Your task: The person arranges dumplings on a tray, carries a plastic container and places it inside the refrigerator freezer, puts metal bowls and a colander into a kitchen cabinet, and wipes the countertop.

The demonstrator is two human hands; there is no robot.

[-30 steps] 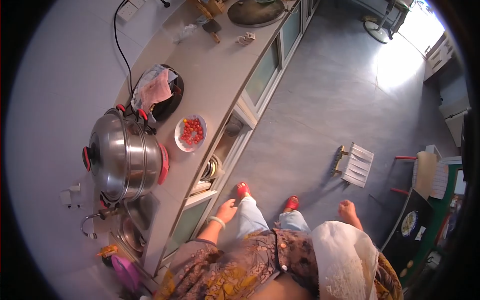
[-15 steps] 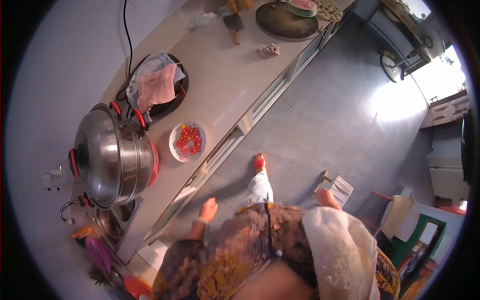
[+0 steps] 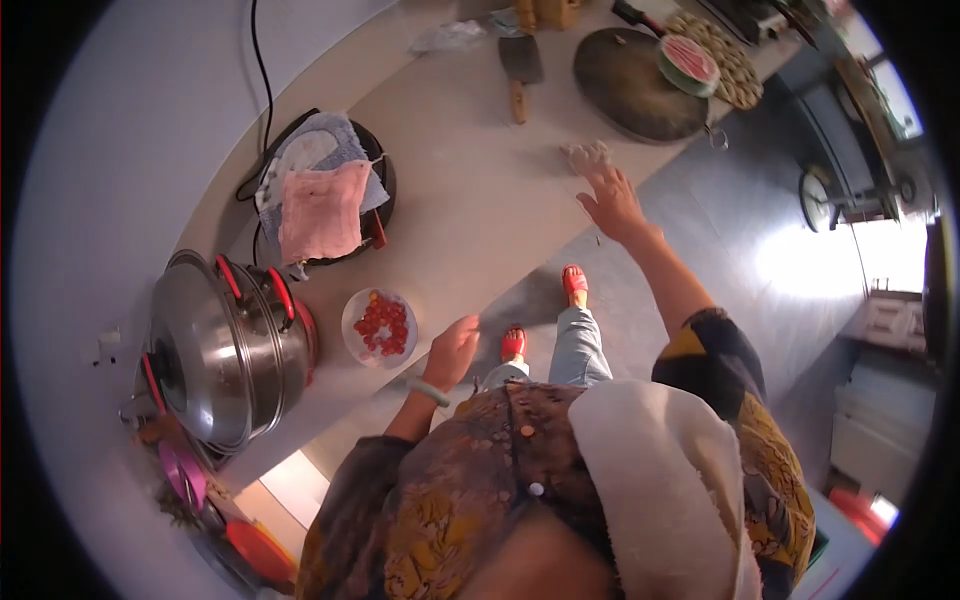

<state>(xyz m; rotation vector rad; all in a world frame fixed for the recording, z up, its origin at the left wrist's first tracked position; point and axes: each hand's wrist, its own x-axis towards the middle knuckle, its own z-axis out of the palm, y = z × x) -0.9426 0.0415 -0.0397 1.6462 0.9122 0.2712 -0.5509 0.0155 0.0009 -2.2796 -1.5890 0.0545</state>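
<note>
My right hand (image 3: 612,203) reaches over the counter's front edge with its fingers spread, right at a small crumpled cloth (image 3: 587,158). Whether the fingertips touch that cloth is hard to tell. Near the counter edge, my left hand (image 3: 453,350) hangs with its fingers together, a pale bangle (image 3: 430,391) on the wrist; nothing shows in it. Just left of it stands a white bowl (image 3: 352,333) of small red fruits (image 3: 381,322). Beyond the right hand lies a round dark board (image 3: 625,85) with a cut watermelon piece (image 3: 688,66) at its right edge.
A large steel pot (image 3: 215,345) stands at the left. Behind the bowl, a pink cloth (image 3: 322,212) lies over a dark round appliance. A cleaver (image 3: 520,75) and a clear plastic bag (image 3: 450,38) lie farther back. Grey floor (image 3: 705,215) extends at the right.
My right hand has risen from beside my body and stretched forward to the crumpled cloth, its fingers opening. My left hand has moved closer to the bowl. The view has shifted along the counter.
</note>
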